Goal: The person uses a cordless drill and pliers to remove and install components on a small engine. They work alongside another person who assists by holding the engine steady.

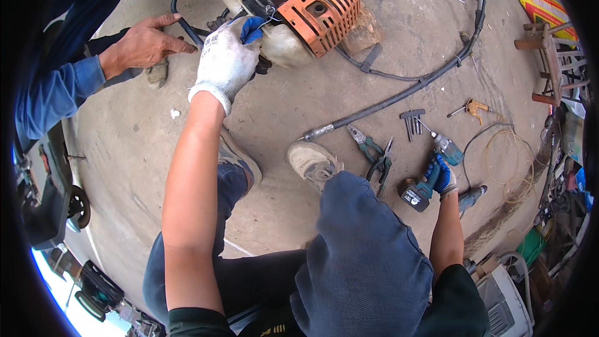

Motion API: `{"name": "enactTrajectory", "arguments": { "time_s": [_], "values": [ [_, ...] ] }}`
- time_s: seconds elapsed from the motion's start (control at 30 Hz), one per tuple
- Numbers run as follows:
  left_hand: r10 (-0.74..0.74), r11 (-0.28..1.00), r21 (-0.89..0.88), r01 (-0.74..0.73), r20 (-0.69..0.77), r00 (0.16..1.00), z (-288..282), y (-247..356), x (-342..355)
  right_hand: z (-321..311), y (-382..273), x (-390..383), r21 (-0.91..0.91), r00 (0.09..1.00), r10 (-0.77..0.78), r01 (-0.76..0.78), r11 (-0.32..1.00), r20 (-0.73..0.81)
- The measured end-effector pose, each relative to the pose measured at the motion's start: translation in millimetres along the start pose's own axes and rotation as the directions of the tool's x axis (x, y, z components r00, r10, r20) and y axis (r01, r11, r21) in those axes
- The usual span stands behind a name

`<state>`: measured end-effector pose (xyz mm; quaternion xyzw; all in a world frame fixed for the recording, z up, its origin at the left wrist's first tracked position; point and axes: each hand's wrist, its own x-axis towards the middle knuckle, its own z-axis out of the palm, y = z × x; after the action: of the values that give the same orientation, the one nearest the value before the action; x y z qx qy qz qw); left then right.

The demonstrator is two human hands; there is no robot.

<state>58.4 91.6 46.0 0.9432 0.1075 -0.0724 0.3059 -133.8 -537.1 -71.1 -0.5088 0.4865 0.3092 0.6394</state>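
Orange-shrouded engine with white tank under gloved left hand, right hand gripping teal cordless drill

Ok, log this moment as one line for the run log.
left hand: gloved, on orange engine | right hand: gripping teal cordless drill on concrete floor | pliers beside drill | co-worker's hand by engine

- Daylight, even and fairly bright; my concrete floor looks flat, only soft, short shadows under things.
- No harsh glare; a blown-out bright patch at lower left rim.
- Heavy fisheye bend, black vignette round the edges.
- Centre sharp, rim clutter smeared; my white glove slightly overexposed.
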Motion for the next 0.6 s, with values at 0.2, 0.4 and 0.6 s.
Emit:
{"name": "enactTrajectory", "arguments": {
  "time_s": [0.2, 0.4, 0.6],
  "values": [
    [-0.109, 0.994, -0.009, 0.108, -0.028, 0.994, -9.5, -11.4, -9.5, 111.1, -40.3, -55.6, -0.945, 0.777, -0.538, -0.29, 0.154, -0.326],
    [-0.055, 0.997, -0.068, 0.048, -0.099, 0.994, 4.2, -5.3, -11.4, 221.6, 26.1, -70.0, -0.993, 0.973, -0.227, 0.016, -0.12, 0.043],
    [-0.093, 0.964, -0.255, 0.071, -0.076, 0.993, 6.6, -13.5, -13.7, 217.3, 55.4, -50.8, -0.998, 0.953, -0.303, -0.027, -0.061, -0.007]
  ]
}}
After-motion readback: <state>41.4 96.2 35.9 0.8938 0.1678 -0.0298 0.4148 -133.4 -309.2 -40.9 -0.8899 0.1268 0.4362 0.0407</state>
